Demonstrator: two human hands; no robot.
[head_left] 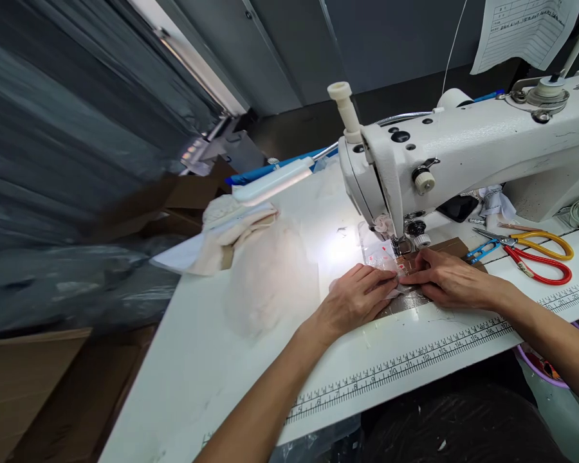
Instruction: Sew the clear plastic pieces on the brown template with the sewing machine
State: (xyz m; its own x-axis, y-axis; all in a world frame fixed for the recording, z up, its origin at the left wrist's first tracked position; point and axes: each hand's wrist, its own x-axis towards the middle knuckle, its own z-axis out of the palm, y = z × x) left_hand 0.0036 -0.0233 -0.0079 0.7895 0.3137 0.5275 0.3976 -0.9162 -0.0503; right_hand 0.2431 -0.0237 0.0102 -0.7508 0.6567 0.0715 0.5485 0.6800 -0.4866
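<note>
- Sheer white fabric (pixel 382 255) sits by the presser foot (pixel 403 246); looks like I'm positioning it.
- Left hand (pixel 359 296) laid flat on it; can't tell if my right hand (pixel 451 280) is pinching.
- Next move probably needs steady guiding.

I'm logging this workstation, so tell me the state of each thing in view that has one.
Left hand: palm down, fingers at pale cloth
Right hand: fingertips at that cloth
Pale cloth: partly hidden by hands
Scissors: lying down, handles apart
Lamp: seemingly lit
Paper: curled
Sewing machine: upright, running unclear
</note>
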